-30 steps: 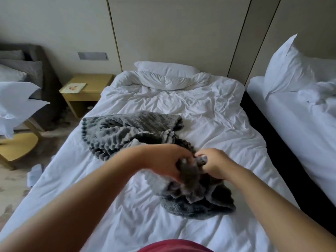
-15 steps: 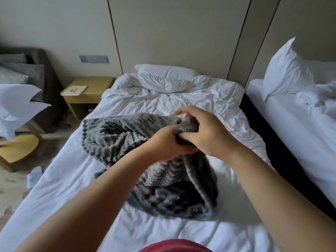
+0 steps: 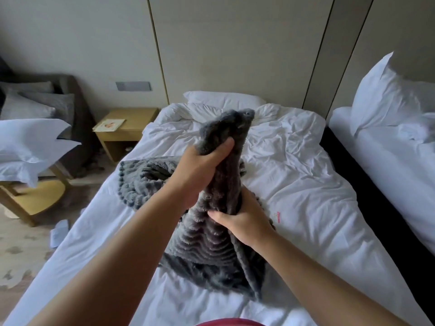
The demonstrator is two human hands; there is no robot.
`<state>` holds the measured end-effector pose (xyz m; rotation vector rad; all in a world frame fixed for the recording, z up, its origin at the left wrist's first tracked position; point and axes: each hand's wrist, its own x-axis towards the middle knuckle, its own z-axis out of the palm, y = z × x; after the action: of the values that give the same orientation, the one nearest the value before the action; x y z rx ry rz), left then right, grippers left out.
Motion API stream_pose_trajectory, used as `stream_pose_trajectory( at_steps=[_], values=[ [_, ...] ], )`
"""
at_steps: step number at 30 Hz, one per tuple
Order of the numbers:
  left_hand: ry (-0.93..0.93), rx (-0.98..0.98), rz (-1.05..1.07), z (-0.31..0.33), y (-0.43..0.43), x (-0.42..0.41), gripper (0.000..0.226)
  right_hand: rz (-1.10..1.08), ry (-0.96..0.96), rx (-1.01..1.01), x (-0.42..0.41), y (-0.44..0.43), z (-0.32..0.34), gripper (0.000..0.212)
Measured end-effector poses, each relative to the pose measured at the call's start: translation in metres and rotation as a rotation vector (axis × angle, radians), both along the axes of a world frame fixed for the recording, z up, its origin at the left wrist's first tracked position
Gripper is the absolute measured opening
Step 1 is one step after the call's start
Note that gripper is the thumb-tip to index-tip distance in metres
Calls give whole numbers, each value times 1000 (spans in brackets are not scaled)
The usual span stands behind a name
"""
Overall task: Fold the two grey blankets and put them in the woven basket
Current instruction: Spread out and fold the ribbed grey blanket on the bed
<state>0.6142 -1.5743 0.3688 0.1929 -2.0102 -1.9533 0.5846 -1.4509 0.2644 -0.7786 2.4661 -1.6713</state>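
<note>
My left grip (image 3: 200, 171) and right grip (image 3: 244, 223) both clench the blanket (image 3: 211, 252); I'd run along its edge to a corner before folding.

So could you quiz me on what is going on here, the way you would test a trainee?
1. True or false: the left hand and the right hand both grip the lifted blanket.
2. Which hand grips higher up the cloth? A) left B) right C) both level
3. Fill in: the pom-pom-edged blanket lies bunched on the white ____.

Key: 1 true. 2 A. 3 bed.
</note>
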Motion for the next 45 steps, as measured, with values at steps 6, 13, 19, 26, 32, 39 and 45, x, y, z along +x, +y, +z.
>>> stream_pose_trajectory(
  at_steps=[6,13,19,26,32,39,45],
  values=[
    [-37,-74,194,-12,3,11,26,-103,131,287,-15,11,-11,4],
    [242,557,676,4,-67,32,23,-417,-78,565,-58,101,-72,33],
    [51,-106,405,-28,-43,33,29,-435,-265,118,-66,63,-15,20],
    [-75,-691,33,-51,-5,15,28,-13,268,42,-27,4,88,29],
    [4,271,125,-25,-27,18,9,47,91,330,-51,25,26,32],
    [61,377,53,2,-55,32,27,159,-340,172,-48,33,-25,29],
    [-127,501,-179,-12,-62,45,29,328,-367,148,-49,17,-16,26]
  ],
)
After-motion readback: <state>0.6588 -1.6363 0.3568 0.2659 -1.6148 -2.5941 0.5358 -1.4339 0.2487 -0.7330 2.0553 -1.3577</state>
